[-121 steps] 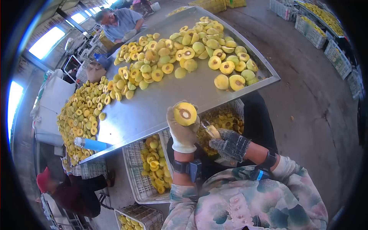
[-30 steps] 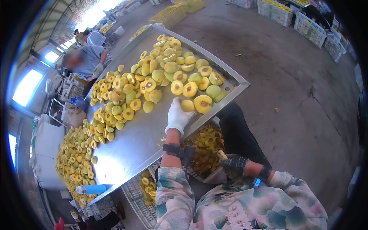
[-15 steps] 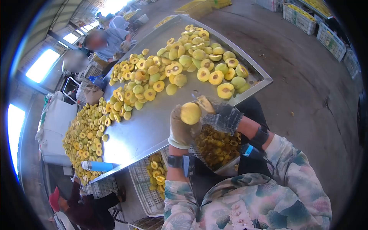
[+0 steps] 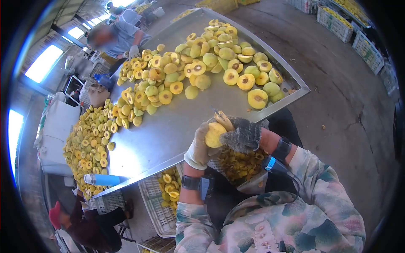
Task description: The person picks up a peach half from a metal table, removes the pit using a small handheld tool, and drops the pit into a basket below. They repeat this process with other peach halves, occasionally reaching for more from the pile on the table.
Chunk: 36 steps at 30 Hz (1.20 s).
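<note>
My left hand (image 4: 198,147), in a whitish glove, is closed around a yellow peach (image 4: 215,135) above the table's near edge. My right hand (image 4: 244,135), in a dark grey knitted glove, grips a small tool (image 4: 223,120) with a tan, wooden-looking body and a metal tip. The tool lies right at the top of the peach, and the right fingers press against the fruit's side. Beyond my hands, halved peaches (image 4: 202,82) are heaped on the metal table (image 4: 168,126), several with brown hollows facing up. Under my hands, a crate of brownish-yellow scraps (image 4: 242,166) is partly hidden.
A blue bottle (image 4: 102,179) lies at the table's near left edge. Below stands a white crate (image 4: 154,202) with peach halves. One person (image 4: 122,38) works across the table; another, in a red cap (image 4: 55,214), sits at lower left. More crates (image 4: 335,23) line the right back.
My right hand has tipped the tool and brought it in against the peach, with its fingers now on the fruit. The peach has turned in my left hand. The camera view has shifted slightly.
</note>
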Each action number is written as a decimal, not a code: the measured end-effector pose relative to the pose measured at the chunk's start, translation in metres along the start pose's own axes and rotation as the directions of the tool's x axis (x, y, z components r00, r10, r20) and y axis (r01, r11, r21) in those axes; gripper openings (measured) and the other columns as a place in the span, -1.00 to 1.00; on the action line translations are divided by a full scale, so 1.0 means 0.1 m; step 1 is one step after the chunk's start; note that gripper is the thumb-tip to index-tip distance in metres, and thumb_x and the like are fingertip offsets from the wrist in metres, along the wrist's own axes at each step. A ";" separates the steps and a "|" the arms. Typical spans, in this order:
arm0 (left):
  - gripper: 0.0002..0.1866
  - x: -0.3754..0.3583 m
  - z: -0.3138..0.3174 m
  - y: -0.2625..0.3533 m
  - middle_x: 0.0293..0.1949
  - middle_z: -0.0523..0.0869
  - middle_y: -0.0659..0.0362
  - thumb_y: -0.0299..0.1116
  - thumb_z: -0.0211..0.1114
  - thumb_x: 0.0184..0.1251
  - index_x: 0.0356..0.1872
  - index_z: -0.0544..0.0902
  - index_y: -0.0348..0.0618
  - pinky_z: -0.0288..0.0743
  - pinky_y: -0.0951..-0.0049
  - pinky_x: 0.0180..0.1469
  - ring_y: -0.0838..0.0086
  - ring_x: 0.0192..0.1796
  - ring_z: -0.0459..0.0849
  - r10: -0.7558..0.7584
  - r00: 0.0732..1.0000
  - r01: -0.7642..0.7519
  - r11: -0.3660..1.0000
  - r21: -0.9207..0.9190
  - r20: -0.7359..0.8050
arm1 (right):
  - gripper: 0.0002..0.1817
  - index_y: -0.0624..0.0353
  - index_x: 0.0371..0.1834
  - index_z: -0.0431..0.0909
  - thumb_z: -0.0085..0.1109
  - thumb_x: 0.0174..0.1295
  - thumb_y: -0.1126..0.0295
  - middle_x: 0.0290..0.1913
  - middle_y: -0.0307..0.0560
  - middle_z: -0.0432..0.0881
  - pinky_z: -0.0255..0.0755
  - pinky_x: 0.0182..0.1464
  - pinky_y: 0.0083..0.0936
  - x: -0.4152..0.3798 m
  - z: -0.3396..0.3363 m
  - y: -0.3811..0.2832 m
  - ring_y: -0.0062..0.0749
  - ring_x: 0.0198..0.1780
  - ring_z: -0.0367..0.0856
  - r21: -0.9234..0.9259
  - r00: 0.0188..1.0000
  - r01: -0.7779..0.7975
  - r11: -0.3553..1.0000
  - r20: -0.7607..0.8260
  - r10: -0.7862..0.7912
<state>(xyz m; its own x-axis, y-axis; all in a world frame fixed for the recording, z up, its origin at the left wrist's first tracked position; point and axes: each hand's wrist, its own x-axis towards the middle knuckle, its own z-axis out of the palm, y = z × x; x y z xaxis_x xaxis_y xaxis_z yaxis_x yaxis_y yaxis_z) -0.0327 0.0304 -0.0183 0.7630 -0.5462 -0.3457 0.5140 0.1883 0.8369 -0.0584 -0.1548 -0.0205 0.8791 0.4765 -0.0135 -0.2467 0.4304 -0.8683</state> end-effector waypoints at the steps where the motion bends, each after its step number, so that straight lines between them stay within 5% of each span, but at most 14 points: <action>1: -0.31 0.01 0.00 0.03 -0.50 0.60 0.27 0.42 0.05 0.09 -0.11 0.53 -0.03 0.24 0.67 -0.67 0.61 -0.66 0.43 -0.018 1.000 0.018 0.999 0.040 -0.011 | -0.57 0.13 0.12 0.43 0.27 0.18 0.36 -0.13 -0.28 0.56 0.38 -0.36 -0.82 0.02 -0.02 -0.03 -0.73 -0.26 0.50 -0.037 0.996 -0.088 0.995 0.023 0.089; 5: -0.34 0.12 0.07 0.03 -0.44 0.62 0.27 0.34 0.07 0.16 -0.03 0.50 -0.06 0.35 0.61 -0.60 0.57 -0.56 0.52 -0.004 0.995 0.006 1.000 0.015 -0.097 | -0.56 0.14 0.11 0.44 0.30 0.15 0.34 -0.18 -0.31 0.57 0.36 -0.41 -0.82 0.12 0.03 0.05 -0.75 -0.30 0.49 0.094 0.996 0.042 0.995 -0.081 -0.034; 8: -0.38 0.25 -0.04 -0.07 -0.31 0.61 0.20 0.17 0.14 0.24 0.11 0.41 -0.13 0.46 0.55 -0.51 0.55 -0.46 0.56 0.304 0.934 -0.286 0.951 0.115 -0.190 | -0.59 0.14 0.06 0.45 0.29 0.16 0.30 -0.21 -0.29 0.57 0.35 -0.42 -0.82 0.14 -0.04 0.07 -0.71 -0.31 0.52 0.176 0.988 -0.008 0.984 -0.153 0.035; 10: -0.47 0.20 0.03 0.05 -0.14 0.55 0.10 -0.24 0.14 0.31 0.22 0.29 -0.29 0.49 0.56 -0.15 0.57 -0.17 0.54 0.402 0.891 -0.357 0.907 0.224 -0.209 | -0.63 0.16 -0.01 0.47 0.26 0.18 0.26 -0.29 -0.23 0.57 0.36 -0.50 -0.75 0.21 -0.20 0.17 -0.64 -0.40 0.54 0.286 0.983 -0.128 0.950 -0.093 0.160; 14: -0.36 0.10 0.22 0.18 -0.16 0.49 0.11 -0.24 0.23 0.22 0.29 0.21 -0.18 0.52 0.57 -0.37 0.56 -0.32 0.55 0.459 0.858 -0.290 0.802 0.523 -0.229 | -0.69 0.17 -0.10 0.49 0.24 0.19 0.25 -0.39 -0.17 0.56 0.35 -0.59 -0.65 0.29 -0.13 0.08 -0.56 -0.49 0.54 0.292 0.927 -0.213 0.932 -0.241 0.287; 16: -0.29 0.08 0.27 0.13 -0.14 0.47 0.11 -0.34 0.22 0.15 0.34 0.13 -0.17 0.50 0.61 -0.39 0.56 -0.35 0.53 0.651 0.755 -0.492 0.636 0.595 -0.072 | -0.73 0.17 -0.19 0.49 0.25 0.19 0.24 -0.50 -0.18 0.52 0.27 -0.68 -0.55 0.47 -0.20 0.29 -0.55 -0.60 0.45 -0.343 0.899 -0.165 0.925 -0.438 -0.003; 19: -0.20 0.02 0.23 0.02 -0.08 0.45 0.10 -0.42 0.24 0.05 0.37 0.08 -0.16 0.51 0.56 -0.35 0.48 -0.28 0.56 0.657 0.736 -0.549 0.721 0.422 -0.166 | -0.75 0.16 -0.22 0.48 0.24 0.19 0.25 -0.48 -0.21 0.51 0.29 -0.62 -0.54 0.27 0.09 -0.18 -0.54 -0.58 0.42 0.122 0.757 -0.219 0.968 -0.604 0.247; 22: -0.23 -0.10 0.31 -0.04 -0.06 0.48 0.09 -0.41 0.16 0.02 0.35 0.12 -0.17 0.53 0.46 -0.25 0.36 -0.20 0.59 0.627 0.723 -0.609 0.777 0.162 -0.289 | -0.83 0.18 -0.22 0.49 0.16 0.25 0.33 -0.52 -0.24 0.52 0.31 -0.59 -0.62 0.10 0.10 0.01 -0.55 -0.58 0.47 0.016 0.767 0.014 1.000 -0.642 0.000; 26: -0.32 -0.04 0.12 -0.19 -0.09 0.53 0.05 -0.37 0.05 0.02 0.29 0.22 -0.18 0.53 0.43 -0.21 0.33 -0.22 0.59 0.564 0.748 -0.630 0.769 -0.109 -0.350 | -0.81 0.19 -0.12 0.50 0.16 0.20 0.45 -0.38 -0.28 0.58 0.41 -0.38 -0.66 -0.19 0.29 0.17 -0.56 -0.45 0.54 -0.265 0.865 0.066 0.962 -0.466 -0.187; 27: -0.36 -0.03 0.11 -0.18 -0.11 0.54 0.04 -0.37 0.04 0.02 0.26 0.25 -0.17 0.54 0.41 -0.21 0.33 -0.23 0.59 0.532 0.763 -0.617 0.768 -0.171 -0.368 | -0.77 0.17 -0.09 0.49 0.18 0.19 0.45 -0.36 -0.32 0.58 0.41 -0.41 -0.69 -0.24 0.28 0.16 -0.62 -0.46 0.53 -0.546 0.881 -0.032 0.837 -0.410 -0.234; 31: -0.48 -0.04 0.14 -0.14 -0.18 0.57 0.06 -0.40 0.01 0.14 0.21 0.30 -0.15 0.56 0.40 -0.26 0.35 -0.30 0.60 0.490 0.784 -0.584 0.790 -0.185 -0.382 | -0.79 0.14 -0.07 0.47 0.13 0.24 0.41 -0.38 -0.34 0.56 0.39 -0.45 -0.70 -0.26 0.28 0.23 -0.64 -0.49 0.51 -0.163 0.881 -0.079 0.983 -0.472 -0.007; 33: -0.50 -0.05 0.14 -0.16 -0.20 0.57 0.09 -0.40 0.01 0.19 0.21 0.30 -0.15 0.56 0.41 -0.30 0.37 -0.32 0.59 0.496 0.792 -0.581 0.791 -0.191 -0.356 | -0.73 0.11 0.06 0.42 -0.06 0.34 0.33 -0.04 -0.21 0.55 0.32 0.13 -0.36 -0.20 0.13 0.41 -0.36 0.00 0.49 -0.721 0.987 -0.018 0.693 -0.123 -0.103; 34: -0.54 -0.01 0.14 -0.17 -0.22 0.57 0.11 -0.35 0.01 0.24 0.19 0.32 -0.14 0.55 0.42 -0.32 0.39 -0.34 0.59 0.522 0.758 -0.611 0.778 -0.147 -0.391 | -0.73 0.11 0.06 0.42 -0.06 0.34 0.33 -0.04 -0.21 0.55 0.32 0.13 -0.36 -0.18 0.14 0.48 -0.36 0.00 0.49 -0.720 0.987 -0.017 0.694 -0.123 -0.103; 36: -0.58 0.00 0.09 -0.16 -0.23 0.57 0.14 -0.31 0.02 0.29 0.18 0.33 -0.14 0.55 0.43 -0.35 0.40 -0.35 0.59 0.562 0.713 -0.650 0.754 -0.094 -0.420 | -0.85 0.10 -0.09 0.48 -0.03 0.36 0.37 -0.41 -0.33 0.53 0.35 -0.53 -0.67 -0.08 0.18 0.56 -0.65 -0.52 0.48 -0.330 0.978 0.165 0.929 -0.068 -0.198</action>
<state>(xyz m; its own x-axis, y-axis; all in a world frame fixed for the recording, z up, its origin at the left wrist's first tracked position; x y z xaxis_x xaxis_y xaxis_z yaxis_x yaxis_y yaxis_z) -0.0443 0.0200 -0.0281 0.9972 0.0597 0.0451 -0.0712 0.5738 0.8159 -0.0866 -0.1204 -0.0599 0.9361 0.3288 0.1251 0.0508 0.2256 -0.9729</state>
